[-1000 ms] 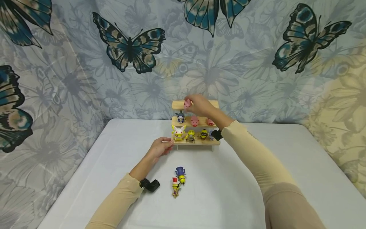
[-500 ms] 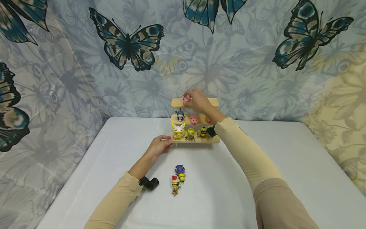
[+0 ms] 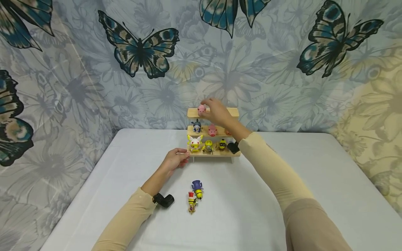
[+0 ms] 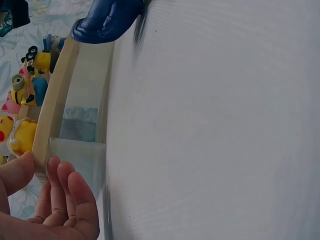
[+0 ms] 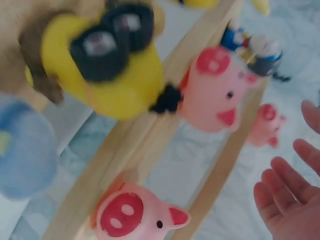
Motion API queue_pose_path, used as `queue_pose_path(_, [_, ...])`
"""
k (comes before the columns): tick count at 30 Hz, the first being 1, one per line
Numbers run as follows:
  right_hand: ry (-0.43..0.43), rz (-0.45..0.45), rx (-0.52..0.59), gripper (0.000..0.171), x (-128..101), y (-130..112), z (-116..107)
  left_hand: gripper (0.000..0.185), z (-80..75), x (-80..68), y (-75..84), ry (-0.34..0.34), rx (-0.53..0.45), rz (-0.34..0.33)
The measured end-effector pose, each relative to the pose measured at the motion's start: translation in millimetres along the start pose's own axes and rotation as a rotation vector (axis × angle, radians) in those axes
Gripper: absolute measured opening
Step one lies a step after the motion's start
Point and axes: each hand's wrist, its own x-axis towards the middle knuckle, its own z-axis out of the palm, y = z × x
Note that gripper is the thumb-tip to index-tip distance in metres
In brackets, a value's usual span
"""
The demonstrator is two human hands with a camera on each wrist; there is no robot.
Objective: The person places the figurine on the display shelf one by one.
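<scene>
A three-tier wooden display stand [image 3: 213, 155] bears several small toy figures. My left hand [image 3: 176, 159] grips the left end of its lowest shelf, thumb on top and fingers beneath, as the left wrist view also shows. On the top tier, toward the left, stands a small pink pig figure [image 3: 201, 110]. Beside it is my right hand [image 3: 218, 112]; in the right wrist view its fingers [image 5: 285, 187] are spread apart from the pig [image 5: 266, 126] and hold nothing. The middle tier carries a dark-blue figure [image 3: 196, 126] and another pink pig [image 3: 212, 130]; my right forearm partly hides a third pig.
On the lowest shelf stand a white-eared yellow figure [image 3: 195, 143] and several others. Two yellow figures lie on the white table [image 3: 251, 209] in front of the stand, one with a purple hat [image 3: 197, 184], one with a red hat [image 3: 191, 196]. A butterfly-print cloth [image 3: 235, 76] hangs behind.
The pig on the top tier has shifted slightly left, and my right fingers have let go of it. My left hand has stayed on the shelf end.
</scene>
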Motion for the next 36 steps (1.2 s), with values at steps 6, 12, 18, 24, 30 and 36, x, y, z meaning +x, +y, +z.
queue_pose_path(6, [0.082,-0.157,0.039,0.030,-32.6,-12.6,2.2,0.038,-1.4,-2.1,3.4,-0.020,-0.002,-0.001])
queue_pose_path(12, [0.063,-0.264,0.055,0.026,-69.9,-24.8,10.8,0.035,-0.5,1.8,-1.2,-0.003,-0.011,0.001])
queue_pose_path(18, [0.007,-0.333,0.068,0.023,-102.1,-22.8,26.8,0.034,0.2,1.7,-2.2,0.004,-0.020,0.000])
queue_pose_path(24, [-0.089,-0.365,0.069,0.021,-128.0,-18.6,40.8,0.034,-0.4,2.0,-2.1,0.001,-0.019,-0.002])
queue_pose_path(30, [-0.164,-0.401,0.014,0.026,-144.9,-16.8,55.3,0.034,-1.3,2.0,-1.3,-0.001,-0.007,-0.005])
queue_pose_path(36, [-0.236,-0.424,-0.014,0.030,-156.3,-16.2,67.1,0.036,-0.5,2.1,-1.6,-0.003,0.001,-0.010])
